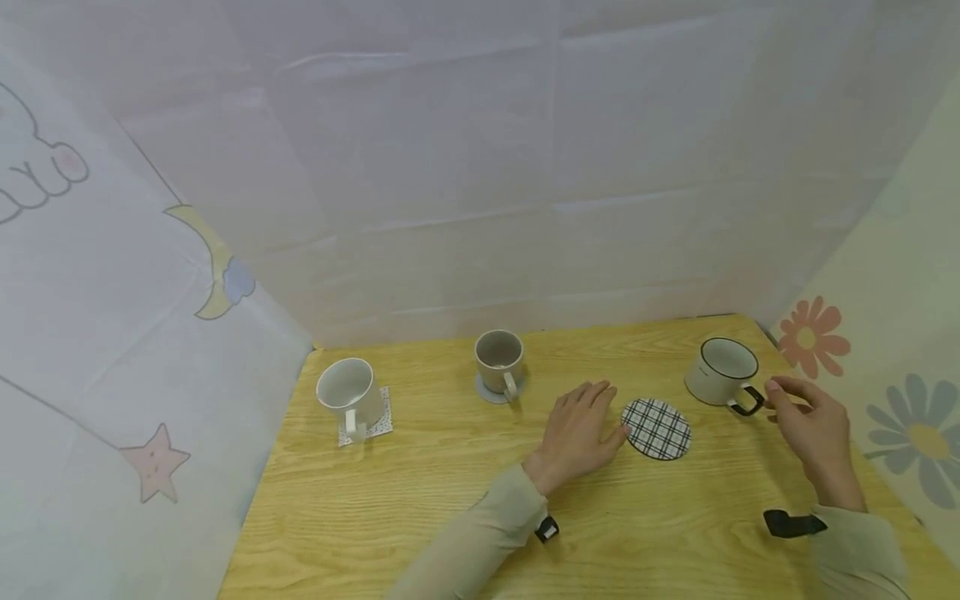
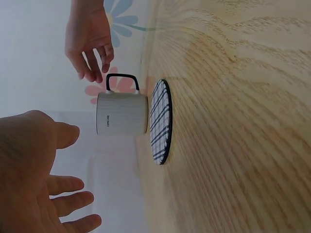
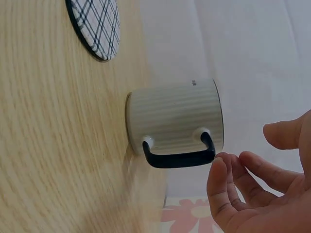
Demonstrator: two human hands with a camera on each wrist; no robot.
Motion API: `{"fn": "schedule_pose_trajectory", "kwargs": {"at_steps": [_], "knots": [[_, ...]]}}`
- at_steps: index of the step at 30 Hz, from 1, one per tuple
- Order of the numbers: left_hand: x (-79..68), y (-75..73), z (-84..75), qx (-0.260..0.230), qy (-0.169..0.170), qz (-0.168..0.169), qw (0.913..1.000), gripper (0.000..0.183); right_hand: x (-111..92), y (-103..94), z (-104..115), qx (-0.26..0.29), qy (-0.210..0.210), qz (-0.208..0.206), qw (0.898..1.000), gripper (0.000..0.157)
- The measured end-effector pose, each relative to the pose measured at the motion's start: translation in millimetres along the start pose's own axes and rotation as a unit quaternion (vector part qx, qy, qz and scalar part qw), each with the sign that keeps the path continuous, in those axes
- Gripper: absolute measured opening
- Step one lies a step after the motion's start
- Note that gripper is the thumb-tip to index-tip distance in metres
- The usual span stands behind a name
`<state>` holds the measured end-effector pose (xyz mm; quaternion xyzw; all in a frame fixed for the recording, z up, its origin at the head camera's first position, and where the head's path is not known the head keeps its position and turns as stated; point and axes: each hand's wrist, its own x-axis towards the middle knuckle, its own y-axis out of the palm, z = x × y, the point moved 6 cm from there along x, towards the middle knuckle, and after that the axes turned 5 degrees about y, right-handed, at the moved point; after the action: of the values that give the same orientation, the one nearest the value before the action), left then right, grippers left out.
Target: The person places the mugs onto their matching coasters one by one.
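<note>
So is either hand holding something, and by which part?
Nothing is held: the right hand is beside the black handle of the mug, not gripping it, though perhaps touching it; the left hand is by the plaid coaster.

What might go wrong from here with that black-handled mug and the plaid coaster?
The right hand is at the black handle but not curled round it, so a clumsy bump might shift or tip the mug. The left hand looks close to the plaid coaster, so it could nudge that out of place.
</note>
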<state>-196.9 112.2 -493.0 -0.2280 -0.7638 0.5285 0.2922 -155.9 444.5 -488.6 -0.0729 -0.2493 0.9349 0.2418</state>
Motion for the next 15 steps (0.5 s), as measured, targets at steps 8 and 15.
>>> {"fn": "schedule_pose_trajectory", "kwargs": {"at_steps": [8, 15], "knots": [[0.4, 11.4, -3.1, -0.01, -0.008, 0.01, 0.9999, 0.063, 4.0, 6.1, -15.4, -0.04, -0.012, 0.032, 0.999, 0.06], [0.9, 16.6, -6.6, -0.01, -0.012, 0.02, 0.9997, 0.062, 6.3, 11.7, -26.0, -0.038, -0.005, 0.043, 0.998, 0.064]]}}
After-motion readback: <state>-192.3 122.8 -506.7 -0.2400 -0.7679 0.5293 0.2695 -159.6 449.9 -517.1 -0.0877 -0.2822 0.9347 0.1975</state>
